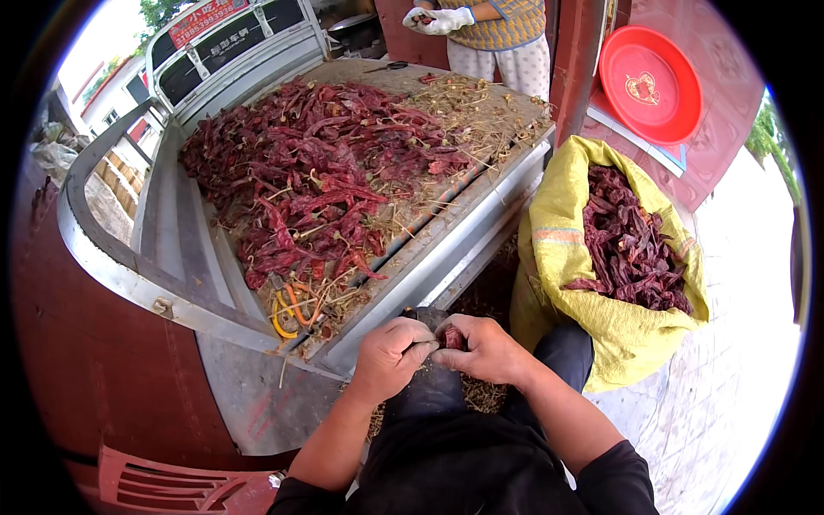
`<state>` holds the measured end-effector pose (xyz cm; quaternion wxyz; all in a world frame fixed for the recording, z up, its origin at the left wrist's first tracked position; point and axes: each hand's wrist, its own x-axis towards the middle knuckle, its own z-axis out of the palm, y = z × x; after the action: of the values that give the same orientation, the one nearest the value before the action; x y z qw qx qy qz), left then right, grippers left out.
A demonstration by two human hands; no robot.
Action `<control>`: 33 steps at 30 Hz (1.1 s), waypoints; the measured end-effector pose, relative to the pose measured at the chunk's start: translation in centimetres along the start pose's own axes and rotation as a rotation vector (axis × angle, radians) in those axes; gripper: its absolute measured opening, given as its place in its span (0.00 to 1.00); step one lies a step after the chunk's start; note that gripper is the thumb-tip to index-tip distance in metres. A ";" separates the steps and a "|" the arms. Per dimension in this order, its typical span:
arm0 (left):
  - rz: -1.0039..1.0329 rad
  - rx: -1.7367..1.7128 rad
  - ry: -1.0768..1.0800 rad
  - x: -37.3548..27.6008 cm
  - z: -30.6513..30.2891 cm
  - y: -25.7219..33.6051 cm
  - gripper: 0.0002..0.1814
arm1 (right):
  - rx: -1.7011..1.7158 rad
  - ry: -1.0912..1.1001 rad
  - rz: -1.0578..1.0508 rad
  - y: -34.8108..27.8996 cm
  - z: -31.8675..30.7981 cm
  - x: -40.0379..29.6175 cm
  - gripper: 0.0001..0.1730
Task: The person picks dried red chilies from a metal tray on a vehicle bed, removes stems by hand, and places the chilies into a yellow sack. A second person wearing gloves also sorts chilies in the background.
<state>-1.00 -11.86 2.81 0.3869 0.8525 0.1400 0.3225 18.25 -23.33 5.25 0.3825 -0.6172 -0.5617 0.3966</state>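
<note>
Both my hands meet above my knees, close to the edge of the truck bed. In my right hand is a dried red chili pepper, its wrinkled body showing between thumb and fingers. My left hand pinches at the near end of it, where the stem seems to be; the fingertips hide the detail. A wide pile of dried red chilies lies on the truck bed before me. At my right stands a yellow woven sack, its mouth folded back, filled with dark red dried chilies.
Loose straw and stems cover the bed's right part. Orange and yellow hooks lie at the near corner, scissors at the far edge. A person in white gloves stands beyond. A red basin is at upper right, a red plastic chair at lower left.
</note>
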 end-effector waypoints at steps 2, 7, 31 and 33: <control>0.063 0.150 -0.042 0.3 0.1 0.7 0.02 | 0.059 -0.040 -0.020 0.8 0.0 -0.2 0.12; -0.448 -0.976 0.305 -0.8 3.9 0.5 0.03 | 0.739 0.124 -0.035 1.8 2.6 -1.2 0.10; -0.561 0.999 0.286 3.2 -13.3 -8.8 0.14 | -0.362 0.434 -0.141 -1.2 -7.4 -7.4 0.12; -0.508 0.840 0.398 1.6 -15.0 -9.2 0.14 | -0.327 0.262 -0.279 -4.0 -5.7 -5.9 0.12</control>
<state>-9.50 3.56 3.98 0.0438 0.7955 0.5300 0.2904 21.59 -29.08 11.52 0.3983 -0.6335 -0.6437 0.1605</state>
